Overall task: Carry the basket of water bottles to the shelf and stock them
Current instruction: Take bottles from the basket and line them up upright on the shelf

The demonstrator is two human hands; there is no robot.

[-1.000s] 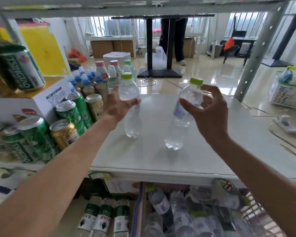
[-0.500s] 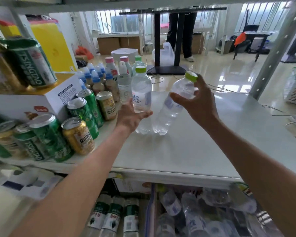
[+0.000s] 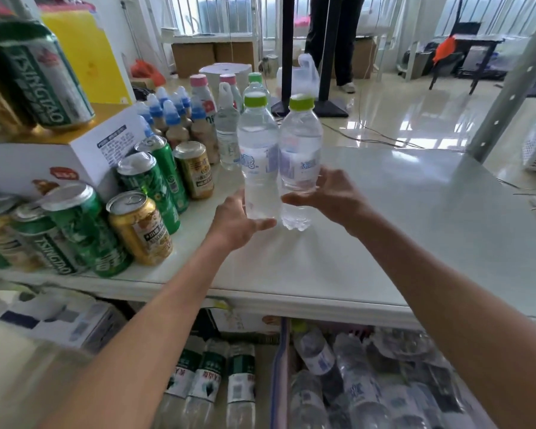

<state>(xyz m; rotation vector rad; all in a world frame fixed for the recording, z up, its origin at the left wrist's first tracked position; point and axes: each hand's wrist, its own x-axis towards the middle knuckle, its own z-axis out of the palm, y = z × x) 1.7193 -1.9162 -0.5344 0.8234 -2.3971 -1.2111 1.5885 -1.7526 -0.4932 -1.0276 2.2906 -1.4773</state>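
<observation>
Two clear water bottles with green caps stand upright side by side on the white shelf. My left hand grips the base of the left bottle. My right hand holds the lower part of the right bottle. The two bottles touch each other. Below the shelf, a basket holds several more water bottles lying down.
Green and gold beer cans crowd the shelf's left side, with a white carton behind them. Small blue-capped and pink-capped bottles stand at the back left. A metal shelf post rises at right. A person's legs stand beyond.
Both bottles have been brought together and set upright; the right one was tilted before. My hands have slid down to the bottles' lower parts.
</observation>
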